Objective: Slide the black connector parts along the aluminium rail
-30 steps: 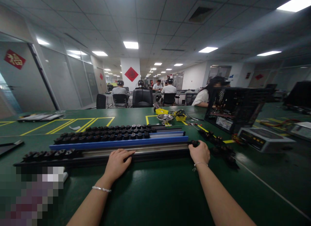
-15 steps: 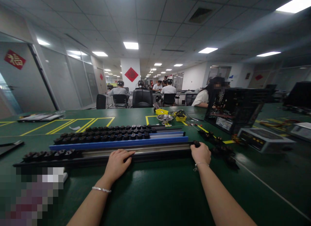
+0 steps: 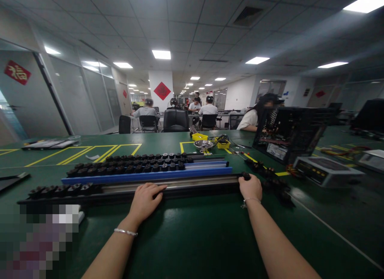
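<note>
A long black rail [image 3: 192, 190] with a metallic channel lies across the green table in front of me. Small black parts [image 3: 60, 191] with round tops stand in a row on its left stretch. My left hand [image 3: 145, 201] holds the rail near its middle, fingers over the top and thumb on the near side. At the rail's right end, my right hand [image 3: 251, 187] pinches a small black part [image 3: 246, 175]; my fingers cover much of it. Just behind lies a blue rail [image 3: 150, 176], with more rows of black parts [image 3: 129, 167] beyond it.
Loose black parts [image 3: 273, 181] lie right of my right hand. Farther right are an open computer case [image 3: 288, 131] and a power supply [image 3: 327, 171]. A metal bowl [image 3: 203, 144] and yellow bins [image 3: 199, 137] sit behind the rails. A person [image 3: 250, 119] sits across the table.
My right hand has shifted slightly to the right with the small black part at the rail's end. My left hand stays in place on the rail.
</note>
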`<state>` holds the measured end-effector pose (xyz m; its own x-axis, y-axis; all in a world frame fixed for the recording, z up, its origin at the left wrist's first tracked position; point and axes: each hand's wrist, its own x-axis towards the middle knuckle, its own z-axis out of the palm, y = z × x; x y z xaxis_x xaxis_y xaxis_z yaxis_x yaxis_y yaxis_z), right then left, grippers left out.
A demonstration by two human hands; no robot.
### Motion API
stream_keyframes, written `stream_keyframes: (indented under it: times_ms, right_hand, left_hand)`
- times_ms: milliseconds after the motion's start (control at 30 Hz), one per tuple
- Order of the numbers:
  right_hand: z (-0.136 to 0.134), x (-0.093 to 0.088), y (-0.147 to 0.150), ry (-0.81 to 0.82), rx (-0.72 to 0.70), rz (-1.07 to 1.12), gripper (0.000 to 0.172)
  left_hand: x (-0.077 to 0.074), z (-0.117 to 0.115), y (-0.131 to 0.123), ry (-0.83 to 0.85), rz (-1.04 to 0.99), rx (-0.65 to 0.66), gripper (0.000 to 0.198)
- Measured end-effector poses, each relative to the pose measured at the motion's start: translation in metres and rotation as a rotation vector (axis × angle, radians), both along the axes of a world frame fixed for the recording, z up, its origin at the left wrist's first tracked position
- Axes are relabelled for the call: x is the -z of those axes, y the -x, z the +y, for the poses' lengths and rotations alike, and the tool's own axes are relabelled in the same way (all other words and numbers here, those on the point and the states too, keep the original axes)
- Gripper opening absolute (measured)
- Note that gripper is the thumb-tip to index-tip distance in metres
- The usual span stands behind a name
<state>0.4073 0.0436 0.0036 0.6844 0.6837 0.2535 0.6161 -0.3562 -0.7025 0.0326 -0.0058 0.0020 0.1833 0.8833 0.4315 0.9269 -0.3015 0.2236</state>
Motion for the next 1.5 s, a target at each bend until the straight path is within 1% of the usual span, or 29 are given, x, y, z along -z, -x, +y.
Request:
stream_keyframes:
  times_ms: [500, 867, 1100, 1233, 1500]
  right_hand:
    - [0.006, 0.007, -0.010, -0.055, 0.030, 0.008, 0.041]
    - [0.001, 0.001, -0.009, -0.035, 0.044, 0.045, 0.045]
    - [0.004, 0.003, -0.019, -0.031, 0.102, 0.064, 0.046]
    - [0.005, 0.006, -0.021, -0.067, 0.097, 0.049, 0.045]
    - [0.008, 0.007, -0.029, -0.047, 0.100, 0.011, 0.042]
  left_hand:
    - [0.002, 0.000, 0.001, -0.013, 0.002, 0.007, 0.032]
    - [-0.002, -0.001, 0.000, 0.008, -0.001, 0.005, 0.033]
    - [-0.001, -0.001, 0.000, 0.004, -0.012, 0.010, 0.033]
    - [0.000, -0.001, 0.000, 0.004, -0.018, 0.003, 0.033]
    - [-0.001, -0.001, 0.000, -0.002, 0.003, 0.002, 0.033]
